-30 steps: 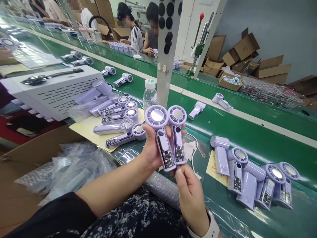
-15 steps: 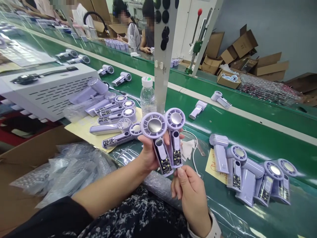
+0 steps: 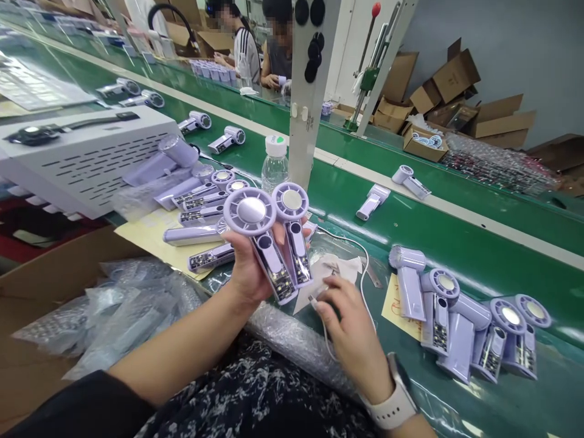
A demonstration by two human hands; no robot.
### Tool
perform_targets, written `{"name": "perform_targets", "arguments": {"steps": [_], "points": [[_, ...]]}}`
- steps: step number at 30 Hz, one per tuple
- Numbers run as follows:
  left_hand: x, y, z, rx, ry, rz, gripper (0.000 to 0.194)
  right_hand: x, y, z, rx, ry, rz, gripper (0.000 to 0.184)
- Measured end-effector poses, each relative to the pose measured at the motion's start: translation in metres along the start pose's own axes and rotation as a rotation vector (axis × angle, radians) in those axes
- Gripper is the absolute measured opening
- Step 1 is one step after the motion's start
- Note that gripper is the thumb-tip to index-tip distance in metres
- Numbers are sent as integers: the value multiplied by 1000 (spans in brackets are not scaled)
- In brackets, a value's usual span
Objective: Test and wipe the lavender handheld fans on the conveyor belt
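Two lilac handheld fans are held side by side in my left hand (image 3: 246, 274). The nearer fan (image 3: 272, 253) and the one behind it (image 3: 298, 246) have round silver discs in their heads and circuit boards showing through clear handles. Just right of their lower ends, my right hand (image 3: 353, 334) pinches the plug end of a white cable (image 3: 326, 340), clear of both fans. A white cloth or paper (image 3: 349, 267) lies beyond my right fingers.
More fans (image 3: 456, 347) lie at right and on yellow paper (image 3: 141, 234) at left. A bottle (image 3: 275, 164) stands by a white post (image 3: 306, 134). A slotted white box (image 3: 109, 152) and a carton of bubble bags (image 3: 137, 310) are left. Co-workers sit across the green line.
My left hand has shifted left with both fans. My right hand, with the cable plug, has moved away from the fans' lower ends, where it was touching.
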State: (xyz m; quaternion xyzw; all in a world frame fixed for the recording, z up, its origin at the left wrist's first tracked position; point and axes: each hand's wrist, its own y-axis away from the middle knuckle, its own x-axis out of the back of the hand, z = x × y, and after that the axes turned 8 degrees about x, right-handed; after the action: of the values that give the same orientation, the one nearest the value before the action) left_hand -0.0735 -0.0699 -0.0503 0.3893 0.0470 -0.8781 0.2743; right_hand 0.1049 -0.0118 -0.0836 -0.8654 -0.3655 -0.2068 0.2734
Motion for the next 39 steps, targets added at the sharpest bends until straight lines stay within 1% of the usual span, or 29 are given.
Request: {"name": "perform_targets", "arguments": {"steps": [1, 3, 5, 6, 7, 9, 10, 11, 12, 14, 15, 17, 18, 19, 20, 21, 23, 25, 26, 28, 30, 31, 32, 33, 34, 36, 37, 38, 39], "points": [[1, 2, 2, 29, -19, -16, 72, 2, -10, 7, 12, 88, 38, 20], [2, 8, 2, 96, -10, -93, 71, 3, -31, 22, 60, 224, 123, 18], [2, 12, -4, 168, 37, -180, 68, 4, -48, 33, 107, 277, 139, 14], [3, 14, -8, 202, 59, -212, 67, 5, -53, 35, 119, 287, 137, 15], [3, 15, -13, 233, 74, -245, 67, 9, -56, 34, 124, 285, 158, 18], [5, 16, -23, 285, 79, -311, 69, 20, -54, 24, 134, 222, 271, 23], [6, 17, -27, 306, 74, -345, 71, 26, -51, 17, 150, 148, 330, 23], [7, 18, -30, 329, 67, -382, 73, 33, -48, 9, 167, 47, 362, 22], [7, 19, -33, 359, 62, -421, 74, 40, -45, 1, 176, -73, 356, 19], [5, 21, -37, 438, 55, -498, 77, 49, -39, -10, 147, -319, 248, 15], [4, 23, -37, 480, 47, -541, 78, 52, -37, -12, 104, -434, 177, 21], [2, 26, -38, 541, 17, -612, 79, 55, -35, -15, -18, -654, 47, 44], [1, 27, -39, 561, 4, -633, 80, 54, -34, -16, -80, -748, -3, 50], [0, 29, -39, 575, -3, -639, 80, 53, -33, -16, -135, -817, -35, 52], [0, 30, -40, 587, -2, -627, 80, 50, -33, -17, -179, -856, -42, 48], [-1, 31, -41, 597, 7, -601, 80, 47, -32, -18, -212, -866, -20, 43], [-1, 34, -43, 602, 29, -537, 80, 39, -32, -19, -240, -825, 68, 33], [0, 36, -45, 591, 33, -502, 79, 35, -32, -18, -223, -730, 139, 30], [1, 36, -45, 592, 30, -502, 78, 35, -33, -16, -199, -650, 154, 30], [3, 36, -46, 604, 37, -515, 77, 43, -36, -10, -118, -413, 176, 30], [5, 34, -47, 629, 73, -548, 76, 57, -42, -3, -44, -202, 267, 24], [6, 33, -48, 649, 103, -576, 76, 66, -45, -1, -16, -157, 315, 20], [6, 32, -49, 672, 131, -602, 76, 73, -49, 0, 12, -158, 335, 19], [6, 31, -50, 697, 154, -623, 77, 80, -54, 0, 51, -191, 301, 18], [6, 30, -51, 729, 168, -649, 77, 85, -60, -2, 99, -237, 197, 19], [5, 31, -52, 793, 180, -695, 76, 91, -71, -7, 185, -334, -148, 26], [5, 31, -52, 824, 176, -705, 76, 92, -76, -11, 197, -378, -314, 32], [5, 32, -52, 852, 172, -706, 76, 92, -81, -14, 183, -411, -450, 39], [5, 33, -52, 879, 167, -698, 76, 91, -86, -17, 143, -427, -554, 46]]}}
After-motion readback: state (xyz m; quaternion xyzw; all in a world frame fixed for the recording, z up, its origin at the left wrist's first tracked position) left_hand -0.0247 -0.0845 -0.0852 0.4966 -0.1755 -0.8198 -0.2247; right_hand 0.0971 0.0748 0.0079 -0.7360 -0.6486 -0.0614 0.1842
